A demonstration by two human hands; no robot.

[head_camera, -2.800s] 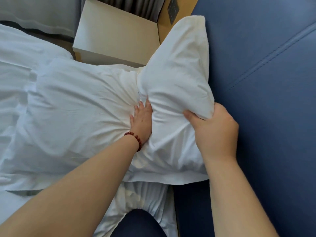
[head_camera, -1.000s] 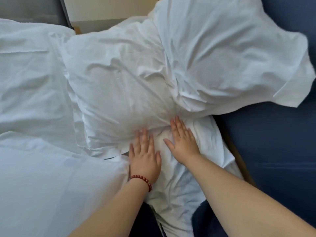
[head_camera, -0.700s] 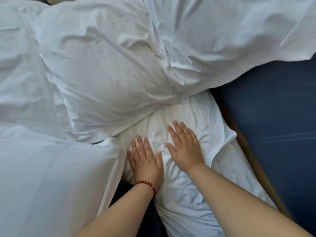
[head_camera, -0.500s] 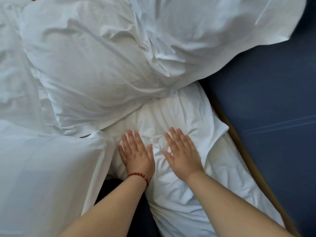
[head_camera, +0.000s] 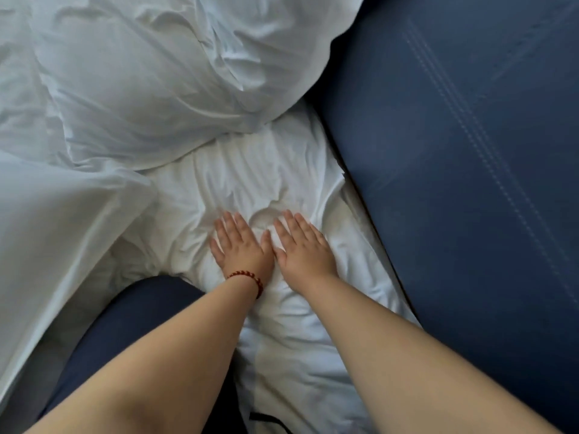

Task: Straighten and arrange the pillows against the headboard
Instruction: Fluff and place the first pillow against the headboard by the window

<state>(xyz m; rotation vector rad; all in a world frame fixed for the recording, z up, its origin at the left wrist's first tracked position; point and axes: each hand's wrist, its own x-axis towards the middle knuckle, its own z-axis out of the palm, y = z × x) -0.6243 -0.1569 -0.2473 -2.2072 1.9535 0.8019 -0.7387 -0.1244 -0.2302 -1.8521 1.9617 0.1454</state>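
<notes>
Two white pillows lie at the top: a crumpled one (head_camera: 131, 98) on the left and another (head_camera: 275, 36) leaning on it beside the blue padded headboard (head_camera: 463, 158). A third white pillow (head_camera: 53, 233) sits at the lower left. My left hand (head_camera: 241, 245), with a red bead bracelet on the wrist, and my right hand (head_camera: 302, 245) rest flat, side by side, palms down with fingers spread, on the wrinkled white sheet (head_camera: 250, 180) below the pillows. Neither hand holds anything.
My knee in dark blue fabric (head_camera: 134, 314) presses on the bed at the bottom left. A thin wooden edge (head_camera: 369, 214) runs between the sheet and the headboard.
Both hands have slid down the sheet, away from the pillows, and now lie closer together. The view has shifted, so the pillows sit higher in frame and my knee shows.
</notes>
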